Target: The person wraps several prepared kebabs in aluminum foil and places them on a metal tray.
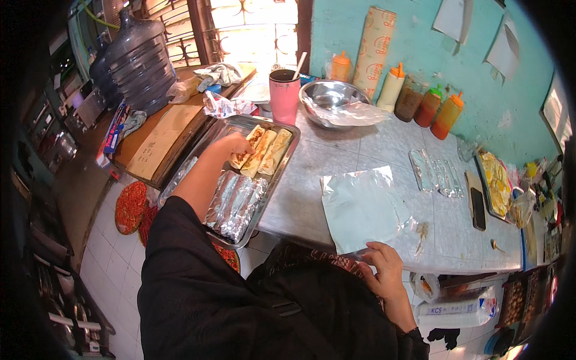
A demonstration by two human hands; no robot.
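My left hand (pixel 239 146) reaches over a metal tray (pixel 294 135) and touches the leftmost of several browned wraps (pixel 262 153); its fingertips are partly hidden, so whether they grip it I cannot tell. Nearer to me in the same tray lie several foil-wrapped rolls (pixel 236 202). A sheet of aluminium foil (pixel 362 207) lies flat on the tiled table before me. My right hand (pixel 380 267) is at the table's front edge, by the foil's near edge, fingers bent; its grip on the foil is unclear. More foil-wrapped rolls (pixel 435 174) lie to the right of the sheet.
Behind the tray stand a pink tumbler (pixel 284 96) and a steel bowl (pixel 335 92). Sauce bottles (pixel 446 116) line the wall. At the right are a phone (pixel 478 209), a spoon (pixel 496 246) and a tray of yellow food (pixel 492 184). Cardboard (pixel 164 139) lies left of the tray.
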